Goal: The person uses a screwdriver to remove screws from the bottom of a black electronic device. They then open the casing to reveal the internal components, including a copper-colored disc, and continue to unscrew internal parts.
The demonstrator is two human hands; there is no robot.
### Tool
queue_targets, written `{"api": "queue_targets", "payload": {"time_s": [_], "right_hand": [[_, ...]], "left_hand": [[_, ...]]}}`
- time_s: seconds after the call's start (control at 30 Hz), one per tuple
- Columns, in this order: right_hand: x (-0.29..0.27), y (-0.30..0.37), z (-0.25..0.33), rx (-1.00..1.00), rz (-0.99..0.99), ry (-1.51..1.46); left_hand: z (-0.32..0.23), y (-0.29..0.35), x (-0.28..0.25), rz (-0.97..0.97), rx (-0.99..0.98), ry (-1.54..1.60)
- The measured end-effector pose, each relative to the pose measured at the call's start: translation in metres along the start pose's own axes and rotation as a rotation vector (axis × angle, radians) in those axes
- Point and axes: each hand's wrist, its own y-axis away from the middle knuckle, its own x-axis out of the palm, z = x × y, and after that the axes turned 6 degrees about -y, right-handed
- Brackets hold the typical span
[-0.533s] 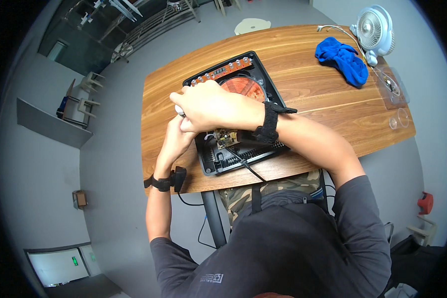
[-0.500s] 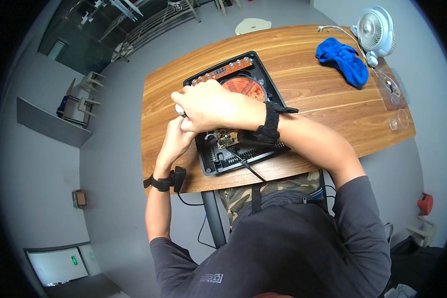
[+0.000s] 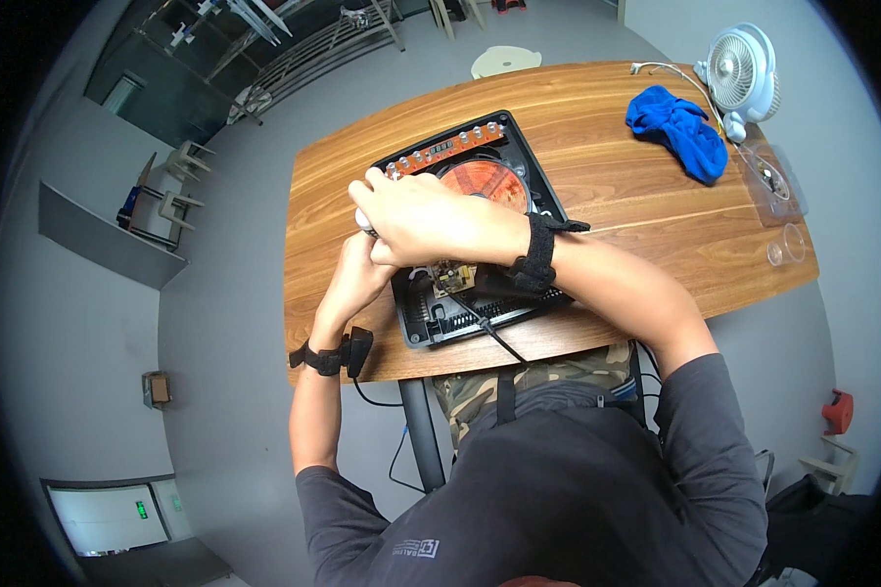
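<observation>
An opened black induction cooker [image 3: 475, 293] lies on the wooden table [image 3: 617, 147], its copper coil [image 3: 487, 181] and an orange button board [image 3: 445, 149] showing. My right hand [image 3: 416, 217] reaches across the cooker's left side, fingers closed around a small light-coloured handle that looks like a tool. My left hand [image 3: 360, 276] sits just under it at the cooker's left edge, pressed against the case; its fingers are hidden. Both wrists wear black straps.
A blue cloth [image 3: 677, 129] and a small white fan [image 3: 742, 73] sit at the table's far right. A clear plastic tray [image 3: 771, 181] and a clear cup [image 3: 785, 249] stand near the right edge. A black cable [image 3: 494, 335] runs off the front edge.
</observation>
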Motion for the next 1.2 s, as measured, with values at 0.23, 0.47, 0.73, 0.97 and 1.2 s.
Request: {"api": "queue_targets", "payload": {"time_s": [0.23, 0.47, 0.73, 0.97, 1.2], "right_hand": [[0.001, -0.002, 0.000, 0.060, 0.026, 0.003], [0.001, 0.004, -0.003, 0.019, -0.040, 0.018], [0.002, 0.001, -0.006, 0.070, -0.013, 0.007], [-0.007, 0.001, 0.006, 0.051, 0.008, 0.046], [0.001, 0.002, -0.006, 0.046, -0.001, 0.013]], "left_hand": [[-0.011, -0.005, 0.004, -0.051, -0.073, -0.180], [-0.019, -0.003, 0.000, -0.072, 0.021, -0.079], [-0.021, -0.008, 0.007, -0.090, -0.026, -0.162], [-0.012, -0.011, 0.004, -0.036, -0.088, -0.253], [-0.028, -0.005, -0.009, -0.021, -0.009, -0.069]]}}
